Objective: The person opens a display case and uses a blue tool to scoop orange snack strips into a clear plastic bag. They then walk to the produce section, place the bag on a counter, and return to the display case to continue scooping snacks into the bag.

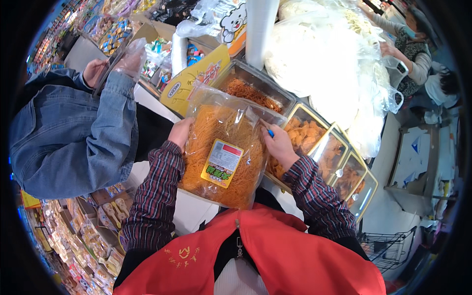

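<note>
A large clear plastic bag [254,155] full of thin orange snack strands hangs before my red vest, with a printed label on its front. My left hand [181,133] grips its left edge. On the other side, my right hand [279,143] holds the upper right edge, with a small tool with a blue end [271,133] between the fingers; its kind is hard to tell. Just beyond the bag is an open display bin [287,101] with a small heap of similar reddish strands [252,95]. A yellow printed sign [177,96] stands at its left.
Bins with yellow-framed clear lids [333,138] hold orange snack pieces at right. Bright plastic bags [317,62] are piled behind. A person in a denim jacket [77,136] stands close on my left; another person [409,55] is far right. A wire basket [385,249] stands lower right.
</note>
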Available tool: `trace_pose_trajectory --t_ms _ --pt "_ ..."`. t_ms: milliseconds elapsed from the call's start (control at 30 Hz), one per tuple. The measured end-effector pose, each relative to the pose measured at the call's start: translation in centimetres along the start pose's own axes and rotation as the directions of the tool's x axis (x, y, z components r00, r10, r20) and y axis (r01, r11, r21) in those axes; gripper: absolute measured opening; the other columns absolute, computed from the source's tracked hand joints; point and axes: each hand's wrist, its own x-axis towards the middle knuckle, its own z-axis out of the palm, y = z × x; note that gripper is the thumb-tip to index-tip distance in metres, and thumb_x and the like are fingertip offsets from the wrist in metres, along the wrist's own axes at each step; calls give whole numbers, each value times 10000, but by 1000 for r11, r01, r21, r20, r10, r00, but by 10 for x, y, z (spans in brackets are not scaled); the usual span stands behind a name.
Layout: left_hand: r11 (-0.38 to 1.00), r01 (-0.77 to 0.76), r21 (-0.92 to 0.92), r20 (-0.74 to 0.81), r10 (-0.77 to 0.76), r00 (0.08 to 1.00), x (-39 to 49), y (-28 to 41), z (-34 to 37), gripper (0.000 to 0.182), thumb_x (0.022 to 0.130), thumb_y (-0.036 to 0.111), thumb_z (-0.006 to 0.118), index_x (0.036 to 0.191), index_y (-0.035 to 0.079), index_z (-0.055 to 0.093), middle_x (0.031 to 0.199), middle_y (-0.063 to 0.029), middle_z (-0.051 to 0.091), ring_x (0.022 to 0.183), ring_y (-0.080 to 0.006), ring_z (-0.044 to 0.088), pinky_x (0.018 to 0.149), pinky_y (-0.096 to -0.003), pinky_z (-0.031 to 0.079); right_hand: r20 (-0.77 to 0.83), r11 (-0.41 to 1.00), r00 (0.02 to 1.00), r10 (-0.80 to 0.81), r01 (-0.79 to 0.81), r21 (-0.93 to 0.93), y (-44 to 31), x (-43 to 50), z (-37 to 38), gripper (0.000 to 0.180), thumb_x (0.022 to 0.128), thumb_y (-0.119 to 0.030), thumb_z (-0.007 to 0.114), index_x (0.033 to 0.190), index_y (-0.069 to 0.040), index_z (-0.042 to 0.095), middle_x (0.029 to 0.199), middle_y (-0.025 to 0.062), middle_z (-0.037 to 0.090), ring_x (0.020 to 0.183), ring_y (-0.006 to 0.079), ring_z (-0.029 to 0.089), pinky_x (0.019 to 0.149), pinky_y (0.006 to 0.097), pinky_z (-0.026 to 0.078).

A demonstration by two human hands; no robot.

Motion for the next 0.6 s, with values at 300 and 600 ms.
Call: trace_pose_trajectory --t_ms 300,600 --pt "985 -42 167 94 27 995 53 11 2 516 1000 382 490 1294 -37 548 1247 -97 613 1131 -156 558 972 -287 425 -57 997 998 -3 7 74 -4 7 -7 304 951 -245 545 1198 -104 653 927 186 669 868 364 641 753 397 500" --pt "956 -239 172 71 230 971 76 -9 8 474 993 343 509 1185 -75 620 1132 -123 677 1032 -170 593 918 -285 428 -65 945 998 9 13 328 -36 54 -43 286 930 -278 602 1032 -19 670 749 149 644 663 288 614 618 372 478"
